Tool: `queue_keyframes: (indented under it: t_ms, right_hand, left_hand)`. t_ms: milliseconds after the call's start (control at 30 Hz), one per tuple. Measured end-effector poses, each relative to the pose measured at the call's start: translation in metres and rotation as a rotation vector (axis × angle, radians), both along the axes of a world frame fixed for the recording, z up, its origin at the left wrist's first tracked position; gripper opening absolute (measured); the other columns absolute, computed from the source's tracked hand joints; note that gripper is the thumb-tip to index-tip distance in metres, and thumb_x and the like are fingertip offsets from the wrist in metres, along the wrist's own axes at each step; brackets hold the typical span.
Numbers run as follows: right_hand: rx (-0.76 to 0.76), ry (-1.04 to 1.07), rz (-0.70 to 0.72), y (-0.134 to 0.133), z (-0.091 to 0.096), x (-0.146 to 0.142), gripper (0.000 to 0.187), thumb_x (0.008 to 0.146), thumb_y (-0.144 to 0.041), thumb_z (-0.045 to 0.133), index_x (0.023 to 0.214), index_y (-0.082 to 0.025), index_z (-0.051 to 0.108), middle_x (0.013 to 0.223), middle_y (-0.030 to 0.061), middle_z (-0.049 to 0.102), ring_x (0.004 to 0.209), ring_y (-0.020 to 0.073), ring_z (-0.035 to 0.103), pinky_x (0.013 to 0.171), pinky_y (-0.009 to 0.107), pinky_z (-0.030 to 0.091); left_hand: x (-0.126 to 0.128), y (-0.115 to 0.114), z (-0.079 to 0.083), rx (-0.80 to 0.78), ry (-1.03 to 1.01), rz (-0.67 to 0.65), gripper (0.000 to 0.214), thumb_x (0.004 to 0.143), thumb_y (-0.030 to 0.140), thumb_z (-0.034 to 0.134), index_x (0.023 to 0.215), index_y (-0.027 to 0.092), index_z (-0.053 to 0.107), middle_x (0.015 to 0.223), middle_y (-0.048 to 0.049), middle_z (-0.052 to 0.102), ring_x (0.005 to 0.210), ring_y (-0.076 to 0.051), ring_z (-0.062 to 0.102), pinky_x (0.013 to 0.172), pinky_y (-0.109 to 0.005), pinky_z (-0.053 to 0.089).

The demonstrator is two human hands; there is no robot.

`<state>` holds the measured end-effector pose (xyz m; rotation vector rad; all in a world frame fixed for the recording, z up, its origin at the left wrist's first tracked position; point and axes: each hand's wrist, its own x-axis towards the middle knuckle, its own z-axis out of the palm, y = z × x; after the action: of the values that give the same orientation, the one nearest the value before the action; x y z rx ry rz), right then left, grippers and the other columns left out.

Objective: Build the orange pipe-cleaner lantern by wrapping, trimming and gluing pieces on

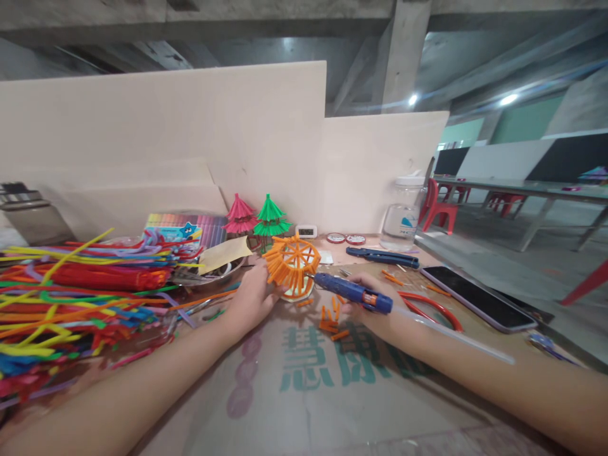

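Orange, spoked, openwork model [287, 271]

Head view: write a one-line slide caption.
The left hand holds an orange model while the right hand points a blue glue gun at it.

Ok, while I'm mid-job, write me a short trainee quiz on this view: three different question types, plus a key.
1. What does the right grip hold?
2. True or false: the green tree stands to the right of the pink tree in this view.
3. Fill in: the left grip touches the ____ coloured ribbed structure.

Key: 1. A blue glue gun. 2. True. 3. Orange.
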<state>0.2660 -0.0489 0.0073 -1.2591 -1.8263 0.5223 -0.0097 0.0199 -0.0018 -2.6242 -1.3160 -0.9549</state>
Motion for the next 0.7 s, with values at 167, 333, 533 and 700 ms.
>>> queue_keyframes:
  t_ms: [167, 333, 533, 700]
  right_hand:
    - [0.060, 0.012, 0.030, 0.0023, -0.0041, 0.0016, 0.022, 0.075, -0.034, 0.068, 0.093, -0.023, 0.061, 0.075, -0.0018, 0.065, 0.066, 0.0166, 0.058, 0.059, 0.026, 0.041]
    - [0.075, 0.020, 0.054, 0.0032, -0.0056, 0.0022, 0.023, 0.077, -0.036, 0.068, 0.095, -0.023, 0.061, 0.078, -0.0016, 0.066, 0.069, 0.0166, 0.060, 0.062, 0.027, 0.043]
    - [0.076, 0.026, 0.066, 0.0014, -0.0030, 0.0026, 0.024, 0.077, -0.038, 0.069, 0.093, -0.023, 0.060, 0.076, -0.0019, 0.066, 0.068, 0.0164, 0.059, 0.061, 0.027, 0.043]
    - [0.061, 0.095, 0.055, 0.0001, -0.0027, -0.0013, 0.026, 0.076, -0.038, 0.071, 0.092, -0.022, 0.058, 0.078, -0.0005, 0.066, 0.068, 0.0174, 0.060, 0.062, 0.029, 0.045]
  left_hand:
    - [0.0005, -0.0007, 0.0008, 0.005, -0.008, -0.014, 0.033, 0.089, 0.032, 0.054, 0.118, 0.016, 0.057, 0.123, -0.0155, 0.060, 0.117, -0.032, 0.053, 0.100, -0.051, 0.042]
    - [0.0017, -0.0029, 0.0024, 0.013, -0.011, -0.021, 0.032, 0.089, 0.031, 0.054, 0.118, 0.017, 0.056, 0.122, -0.0154, 0.060, 0.117, -0.031, 0.053, 0.100, -0.049, 0.042]
    - [0.0002, -0.0029, 0.0019, 0.009, 0.003, -0.005, 0.031, 0.090, 0.033, 0.053, 0.115, 0.017, 0.056, 0.118, -0.0156, 0.060, 0.115, -0.032, 0.054, 0.098, -0.049, 0.043]
    - [0.0011, -0.0027, 0.0020, -0.007, -0.031, -0.013, 0.028, 0.086, 0.033, 0.057, 0.110, 0.019, 0.059, 0.113, -0.0140, 0.062, 0.112, -0.030, 0.055, 0.098, -0.049, 0.044]
